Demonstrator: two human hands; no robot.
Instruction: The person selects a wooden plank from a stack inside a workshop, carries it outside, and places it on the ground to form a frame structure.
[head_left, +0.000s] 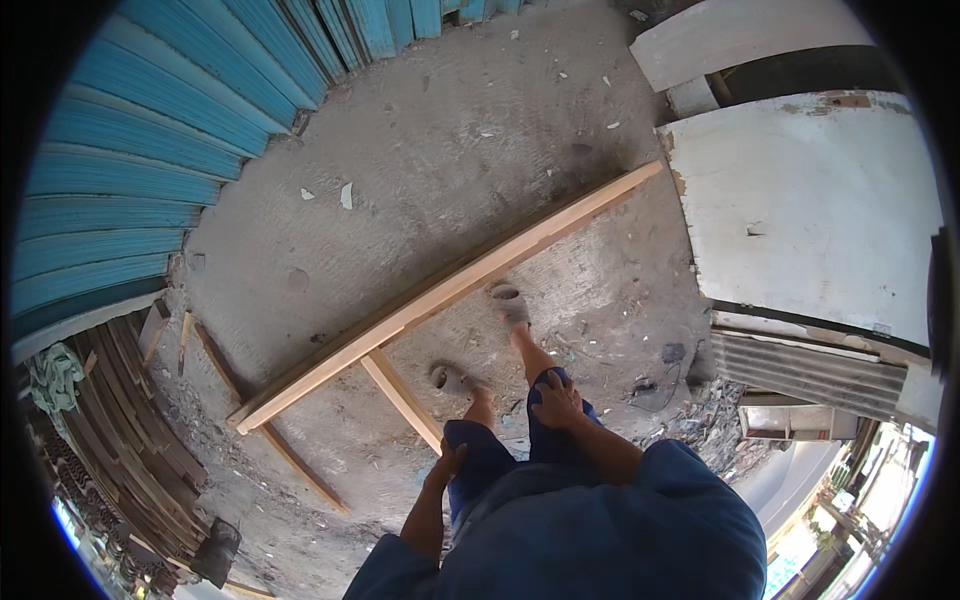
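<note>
Both my hands rest on my dark blue shorts at the knees, holding nothing. My right hand point(558, 402) lies over the right knee with its fingers apart. On the outer side of the left knee, my left hand point(452, 461) lies against the cloth, its fingers only partly visible. Ahead of my feet a long, light wooden beam point(480, 271) runs slantwise from lower left to upper right. A shorter wooden piece point(400, 397) meets its near side and runs back toward my left knee. Neither hand touches the wood.
A thin wooden strip point(303, 468) reaches out near the beam's left end. Blue corrugated metal point(130, 165) borders the floor at the left. Stacked boards point(130, 410) lie below it. At the right stand a white panel point(810, 215) and a ribbed sheet point(800, 375), with rubble point(700, 425) nearby.
</note>
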